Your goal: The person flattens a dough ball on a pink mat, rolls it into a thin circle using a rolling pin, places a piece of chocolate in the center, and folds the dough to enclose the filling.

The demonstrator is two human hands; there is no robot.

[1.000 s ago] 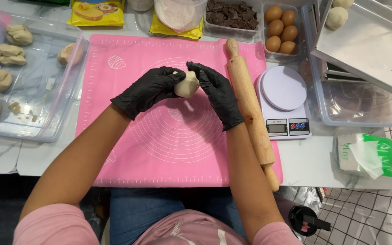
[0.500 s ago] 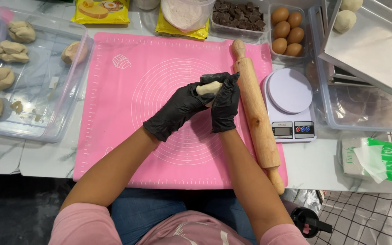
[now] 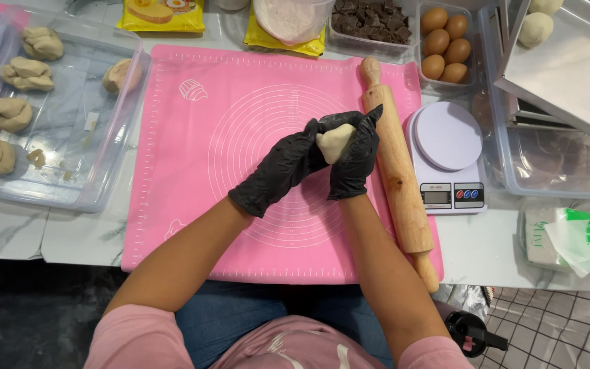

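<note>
- Left hand (image 3: 283, 171), in a black disposable glove, is closed around a pale, smooth lump of dough (image 3: 334, 141); fingers wrap its near side.
- Right hand (image 3: 355, 158), also in a black glove, is closed on the same dough lump from the other side; thumb and fingers curl over the top. Both hands touch each other around it.
- Dough lump is held up above the pink silicone baking mat (image 3: 192, 171) with printed circles, roughly over the circles' right half; whether it clears the mat or grazes it cannot be told.
- Long wooden rolling pin (image 3: 399, 171) lies on the mat's right edge, just beside the right hand, running from far to near.
- White digital kitchen scale (image 3: 448, 154) with a round platform sits right of the pin.
- Clear plastic tray (image 3: 76, 198) at left holds several shaped, knotted dough pieces (image 3: 27, 73).
- Along the far edge: clear tub of brown eggs (image 3: 444, 46), tub of dark chocolate chunks (image 3: 370, 19), bowl of white flour (image 3: 288, 17), yellow packets.
- Far right: two round dough balls (image 3: 534, 29) by a metal tray (image 3: 575, 75).
</note>
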